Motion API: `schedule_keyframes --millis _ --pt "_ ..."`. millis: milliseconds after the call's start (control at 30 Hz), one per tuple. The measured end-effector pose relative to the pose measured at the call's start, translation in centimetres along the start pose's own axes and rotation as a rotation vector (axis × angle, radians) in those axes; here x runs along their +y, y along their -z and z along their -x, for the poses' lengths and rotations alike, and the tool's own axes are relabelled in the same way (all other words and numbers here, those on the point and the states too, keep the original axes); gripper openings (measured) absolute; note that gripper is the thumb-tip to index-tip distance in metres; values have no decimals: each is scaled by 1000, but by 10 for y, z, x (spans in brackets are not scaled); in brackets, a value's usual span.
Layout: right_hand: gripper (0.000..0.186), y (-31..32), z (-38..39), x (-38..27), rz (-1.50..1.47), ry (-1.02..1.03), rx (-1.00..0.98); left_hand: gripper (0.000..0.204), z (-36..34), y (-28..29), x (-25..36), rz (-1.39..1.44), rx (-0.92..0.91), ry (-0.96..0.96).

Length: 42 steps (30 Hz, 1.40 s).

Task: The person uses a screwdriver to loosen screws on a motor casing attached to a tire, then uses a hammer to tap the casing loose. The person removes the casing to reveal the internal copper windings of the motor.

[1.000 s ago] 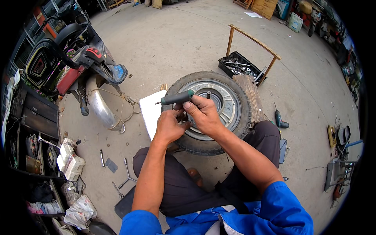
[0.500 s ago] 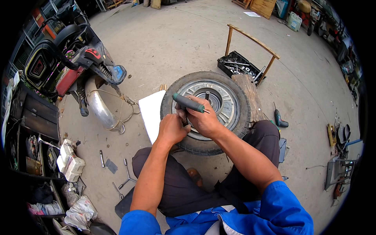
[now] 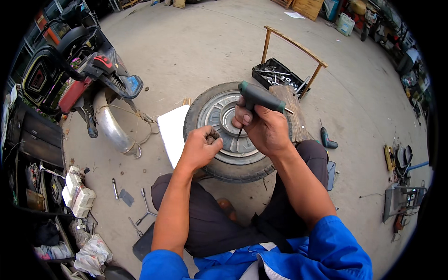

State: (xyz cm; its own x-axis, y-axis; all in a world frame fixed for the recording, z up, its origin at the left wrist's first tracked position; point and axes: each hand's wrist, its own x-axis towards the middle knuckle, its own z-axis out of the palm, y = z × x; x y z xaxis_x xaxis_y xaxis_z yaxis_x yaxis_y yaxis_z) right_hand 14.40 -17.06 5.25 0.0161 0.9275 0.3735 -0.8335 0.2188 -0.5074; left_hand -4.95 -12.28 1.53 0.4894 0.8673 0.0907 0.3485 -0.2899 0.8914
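Observation:
A wheel with a black tyre [image 3: 224, 170] and a silver metal hub [image 3: 210, 112] lies flat before my knees. My right hand [image 3: 268, 128] is closed around the dark grey and green handle of a T-handle driver [image 3: 262, 98], raised over the hub's right part. Its thin dark shaft points down toward the hub; whether the tip touches metal I cannot tell. Over the hub's near left part is my left hand [image 3: 203, 147], its fingers curled in with the thumb against them. Anything inside those fingers is too small or hidden to make out.
Beyond the wheel stands a black toolbox [image 3: 280, 74] of sockets and wrenches under a wooden handle frame. A wooden board [image 3: 287, 95] borders the wheel, and a cordless drill [image 3: 327, 137] lies right. At left are a white foam sheet [image 3: 170, 128], a partly dismantled scooter [image 3: 100, 84] and a Y-shaped wrench [image 3: 146, 210].
My hands, close together before, have moved apart. The right has gone up and rightward with the T-handle driver, turning its handle. My left hand stays low over the hub, shifted slightly.

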Motion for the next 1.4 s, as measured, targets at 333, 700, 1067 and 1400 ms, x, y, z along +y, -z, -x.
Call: schedule_keyframes --millis 333,700,1067,1400 --pt "29 13 38 10 109 -26 129 11 -6 17 2 1045 -59 387" --pt "29 21 41 15 153 -19 126 16 -8 11 -10 1221 -85 468" --pt "31 26 43 14 226 -72 69 19 -8 8 -8 1156 -57 476" --pt "46 13 43 15 516 106 59 18 -9 7 -10 1120 -107 431"
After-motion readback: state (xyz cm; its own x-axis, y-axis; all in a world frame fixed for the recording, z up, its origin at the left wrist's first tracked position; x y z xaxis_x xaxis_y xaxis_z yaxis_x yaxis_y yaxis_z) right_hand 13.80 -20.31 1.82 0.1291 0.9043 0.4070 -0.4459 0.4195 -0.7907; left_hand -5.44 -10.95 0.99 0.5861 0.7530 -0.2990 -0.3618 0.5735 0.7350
